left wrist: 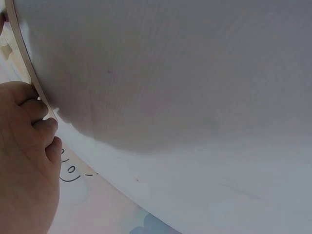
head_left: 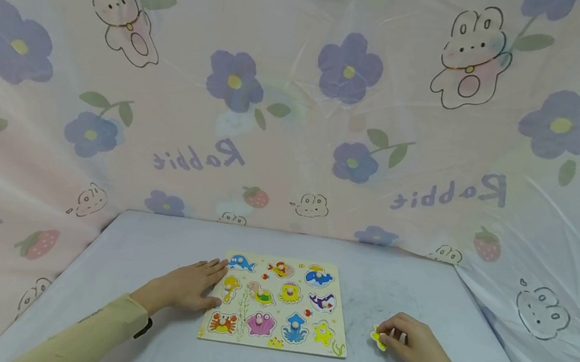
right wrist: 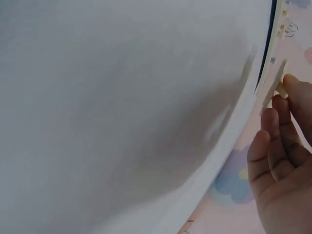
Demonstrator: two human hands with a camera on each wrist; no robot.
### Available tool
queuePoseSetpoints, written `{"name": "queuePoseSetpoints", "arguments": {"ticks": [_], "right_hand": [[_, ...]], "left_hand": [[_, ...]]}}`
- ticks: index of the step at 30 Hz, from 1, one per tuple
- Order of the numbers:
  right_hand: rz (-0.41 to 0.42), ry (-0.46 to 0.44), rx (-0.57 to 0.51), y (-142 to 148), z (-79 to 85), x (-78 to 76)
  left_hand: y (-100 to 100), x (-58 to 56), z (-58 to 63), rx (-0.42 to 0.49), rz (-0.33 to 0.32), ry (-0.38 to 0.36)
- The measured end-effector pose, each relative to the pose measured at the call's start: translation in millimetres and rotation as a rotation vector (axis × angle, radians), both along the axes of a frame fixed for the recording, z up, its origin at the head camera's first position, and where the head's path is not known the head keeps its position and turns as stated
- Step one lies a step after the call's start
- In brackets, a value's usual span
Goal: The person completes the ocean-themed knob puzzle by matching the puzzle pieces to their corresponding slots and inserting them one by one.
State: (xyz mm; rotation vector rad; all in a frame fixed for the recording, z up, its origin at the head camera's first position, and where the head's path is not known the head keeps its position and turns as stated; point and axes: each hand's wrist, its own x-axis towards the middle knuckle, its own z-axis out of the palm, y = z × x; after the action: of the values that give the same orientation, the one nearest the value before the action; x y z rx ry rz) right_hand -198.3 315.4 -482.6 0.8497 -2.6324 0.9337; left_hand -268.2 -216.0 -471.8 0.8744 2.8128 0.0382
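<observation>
A wooden knob puzzle board [head_left: 336, 318] with sea-animal pictures lies flat on the table. My left hand [head_left: 195, 285] rests at its left edge, fingers extended and touching the side. Off the board's right side, my right hand [head_left: 414, 341] pinches a yellow puzzle piece [head_left: 376, 338] by its knob. In the right wrist view this piece [right wrist: 274, 87] appears edge-on between thumb and fingertips, so its face is hidden there. The yellow starfish picture [head_left: 323, 333] at the board's lower right shows no knob. The crab piece [head_left: 222, 330] sits close to my left thumb.
Knobbed pieces fill much of the board, among them a blue squid [head_left: 294, 335] and a pink shell [head_left: 259, 329]. A shark picture [head_left: 322, 303] at the right has no visible knob. A pale cloth covers the table [head_left: 169, 238]; a patterned curtain [head_left: 286, 126] hangs behind.
</observation>
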Motion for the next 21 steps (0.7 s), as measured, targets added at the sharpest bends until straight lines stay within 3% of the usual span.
{"name": "queuePoseSetpoints", "arguments": {"ticks": [10,21], "right_hand": [[0.011,-0.155,0.022,-44.1,8.2,-12.8],[0.072,-0.158,0.048,-83.6,10.3,-23.4]], "left_hand": [[-0.9,-0.7,-0.1,0.007,0.013,0.000],[-0.7,-0.7,0.5,0.013,0.000,-0.004]]}}
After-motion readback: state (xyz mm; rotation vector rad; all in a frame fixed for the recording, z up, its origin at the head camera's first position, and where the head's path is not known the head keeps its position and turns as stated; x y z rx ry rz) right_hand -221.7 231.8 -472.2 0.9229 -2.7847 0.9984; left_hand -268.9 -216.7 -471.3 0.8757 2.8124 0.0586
